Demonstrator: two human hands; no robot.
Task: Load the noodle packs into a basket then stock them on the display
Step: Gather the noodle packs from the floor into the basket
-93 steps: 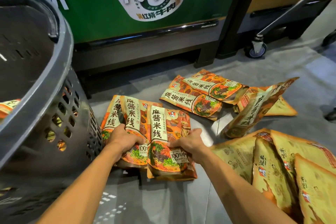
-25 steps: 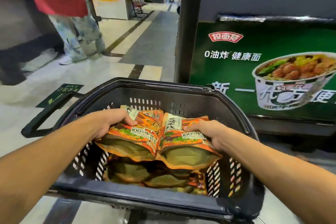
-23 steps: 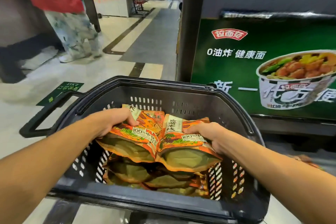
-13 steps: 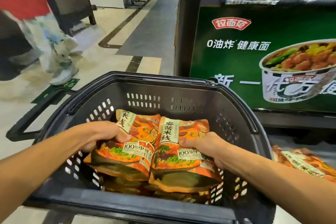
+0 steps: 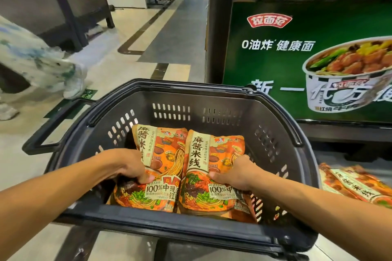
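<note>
- Noodle packs (image 5: 180,167): two orange packs side by side, face up, low inside the basket, apparently so they stack flat.
- Left hand (image 5: 129,165): fingers curled over the left pack's outer edge, thumb on its face.
- Right hand (image 5: 235,172): likewise grips the right pack.
- Basket (image 5: 191,232): dark plastic, on the floor beside the green display panel (image 5: 275,65).
- Loose packs (image 5: 358,186): on the floor at right, not yet loaded.

Count of things in view

One basket (image 5: 222,99), two noodle packs (image 5: 214,167) on top inside, two hands (image 5: 127,163).
</note>
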